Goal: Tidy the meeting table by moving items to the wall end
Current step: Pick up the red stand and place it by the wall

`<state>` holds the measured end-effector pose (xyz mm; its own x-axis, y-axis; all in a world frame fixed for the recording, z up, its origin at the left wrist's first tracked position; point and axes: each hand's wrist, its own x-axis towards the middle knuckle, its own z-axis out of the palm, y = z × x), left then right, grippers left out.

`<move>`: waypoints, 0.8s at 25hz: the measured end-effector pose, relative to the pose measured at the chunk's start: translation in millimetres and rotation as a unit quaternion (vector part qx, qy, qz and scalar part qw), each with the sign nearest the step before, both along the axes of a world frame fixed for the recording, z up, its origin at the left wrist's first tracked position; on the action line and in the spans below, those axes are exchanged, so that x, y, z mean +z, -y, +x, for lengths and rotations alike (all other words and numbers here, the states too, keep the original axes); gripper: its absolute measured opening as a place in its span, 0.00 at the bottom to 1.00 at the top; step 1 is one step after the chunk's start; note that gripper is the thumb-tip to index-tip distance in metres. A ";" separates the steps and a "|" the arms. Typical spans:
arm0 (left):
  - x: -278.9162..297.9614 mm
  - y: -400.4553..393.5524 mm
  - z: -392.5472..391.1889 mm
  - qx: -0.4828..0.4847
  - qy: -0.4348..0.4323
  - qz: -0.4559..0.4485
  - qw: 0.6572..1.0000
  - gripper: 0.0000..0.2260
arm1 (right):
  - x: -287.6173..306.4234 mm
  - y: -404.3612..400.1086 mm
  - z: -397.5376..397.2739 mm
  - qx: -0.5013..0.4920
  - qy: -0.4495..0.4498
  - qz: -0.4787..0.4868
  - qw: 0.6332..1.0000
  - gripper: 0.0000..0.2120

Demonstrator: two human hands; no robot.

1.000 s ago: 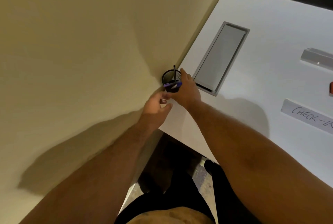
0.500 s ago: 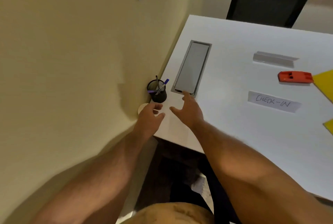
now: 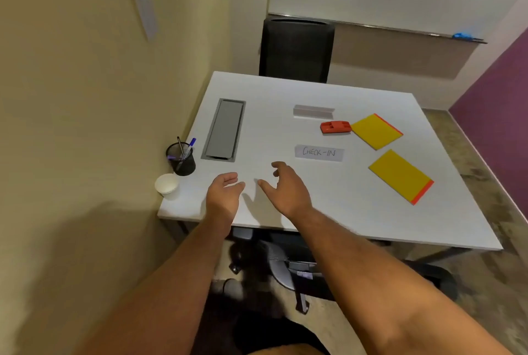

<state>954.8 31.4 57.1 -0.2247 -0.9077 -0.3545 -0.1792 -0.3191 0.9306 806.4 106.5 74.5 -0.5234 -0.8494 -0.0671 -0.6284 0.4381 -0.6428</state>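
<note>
Left hand (image 3: 224, 192): over the near edge of the white table (image 3: 328, 217), palm turned inward, fingers loosely spread and slightly curled. Empty; nothing between the fingers. Contact with the tabletop cannot be told.

Right hand (image 3: 287, 187): just beside the left, thumb extended toward it, fingers (image 3: 278, 166) curled in a wide, relaxed claw. Empty, gripping nothing. Positioned near the CHECK-IN sign (image 3: 319, 152) but apart from it.

At the wall end, left side of table: black pen cup (image 3: 181, 159) upright near the edge next to the wall, containing pens. White paper cup (image 3: 167, 185) just beside it, nearer the corner, upright. Grey cable hatch (image 3: 223, 129) set flush in the tabletop, to the right of the pen cup.

Mid-table, well apart from both hands: folded grey card (image 3: 313, 111), red stapler-like item (image 3: 335, 127) just beside the far yellow pad (image 3: 376, 131). Second yellow pad (image 3: 401, 176) nearer the right edge, orange strip along one short side.

Black chair (image 3: 297, 50) at the far end of the table.
</note>
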 end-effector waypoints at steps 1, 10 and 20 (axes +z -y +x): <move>2.4 -14.5 -10.2 -0.009 -0.022 0.011 1.000 0.12 | 5.0 -15.4 -7.7 -0.007 -0.004 -0.005 1.000 0.32; 31.5 -91.3 -111.7 -0.098 -0.026 -0.035 0.994 0.13 | 36.9 -119.2 -126.4 -0.005 -0.059 0.031 0.998 0.32; 10.4 -204.6 -336.3 -0.190 0.085 -0.096 0.973 0.16 | -6.5 -249.6 -332.1 -0.054 -0.007 0.004 0.998 0.29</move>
<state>618.5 235.9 67.5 -0.5101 -0.8233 -0.2490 -0.4076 -0.0235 0.9129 474.4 356.1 68.0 -0.6136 -0.7869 -0.0659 -0.5855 0.5094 -0.6307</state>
